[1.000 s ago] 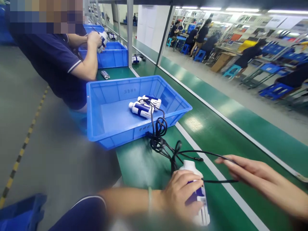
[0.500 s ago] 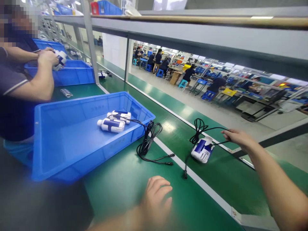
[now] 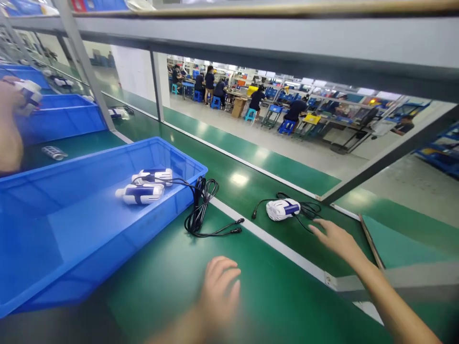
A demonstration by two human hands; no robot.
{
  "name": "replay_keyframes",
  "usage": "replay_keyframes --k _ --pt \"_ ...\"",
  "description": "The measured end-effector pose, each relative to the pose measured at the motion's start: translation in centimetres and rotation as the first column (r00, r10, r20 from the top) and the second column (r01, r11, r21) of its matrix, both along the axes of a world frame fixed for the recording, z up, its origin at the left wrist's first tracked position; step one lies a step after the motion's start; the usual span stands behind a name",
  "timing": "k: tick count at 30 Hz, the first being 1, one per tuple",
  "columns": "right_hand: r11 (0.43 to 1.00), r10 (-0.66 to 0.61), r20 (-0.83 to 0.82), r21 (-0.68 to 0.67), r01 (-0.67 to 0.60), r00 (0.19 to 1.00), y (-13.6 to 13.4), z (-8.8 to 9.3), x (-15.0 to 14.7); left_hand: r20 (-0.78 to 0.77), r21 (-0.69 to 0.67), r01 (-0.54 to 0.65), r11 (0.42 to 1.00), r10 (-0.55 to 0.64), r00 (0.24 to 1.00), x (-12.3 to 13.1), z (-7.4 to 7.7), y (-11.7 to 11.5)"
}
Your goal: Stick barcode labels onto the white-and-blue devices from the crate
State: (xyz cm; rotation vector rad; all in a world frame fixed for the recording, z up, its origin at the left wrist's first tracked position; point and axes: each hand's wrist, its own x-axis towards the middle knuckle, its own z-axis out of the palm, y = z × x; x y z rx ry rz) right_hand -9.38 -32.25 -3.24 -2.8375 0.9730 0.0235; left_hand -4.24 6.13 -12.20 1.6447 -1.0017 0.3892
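A white and blue device (image 3: 283, 209) lies on its side on the green surface beyond the metal strip, with its coiled black cable (image 3: 310, 209) behind and to its right. My right hand (image 3: 333, 236) is just right of it, fingers apart, holding nothing. Over the near green worktop (image 3: 172, 282) is my left hand (image 3: 220, 284), its fingers loosely curved and apart with nothing between them. Two similar devices (image 3: 143, 193) lie in the blue bin (image 3: 89, 243), and their bundled black cables (image 3: 199, 205) hang over its right rim onto the worktop.
At the far left a person's blurred hand (image 3: 12, 93) holds another device near a second blue bin (image 3: 71, 119). A clear plastic piece (image 3: 53, 153) lies between the bins. Metal posts (image 3: 156, 86) and a beam (image 3: 387, 153) frame the bench. People sit farther back.
The view has turned to the right. The device beyond the strip has turned and lies differently, and my right hand has let go of its cable. My left hand looks much the same.
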Motion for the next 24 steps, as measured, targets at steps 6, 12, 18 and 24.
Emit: replay_keyframes --k 6,12,18,24 --pt "0.845 0.287 -0.068 0.489 -0.219 0.955 9.9 -2.5 -14.1 -0.052 0.050 0.099 0.994 -0.096 0.994 -0.4 -0.3 0.3" --pt "0.638 0.355 -0.040 0.741 -0.211 0.934 19.9 -4.4 -21.7 -0.064 0.154 0.154 0.976 -0.146 0.987 -1.1 -0.3 0.1" --pt "0.727 0.372 0.023 0.615 -0.306 0.928 24.8 -7.2 -22.8 -0.074 0.199 0.241 0.950 -0.231 0.970 -2.4 -0.4 -0.1" --pt "0.774 0.435 0.067 0.481 -0.412 0.898 26.5 -8.3 -23.3 -0.123 0.291 0.338 0.895 -0.315 0.941 -3.7 -0.5 0.8"
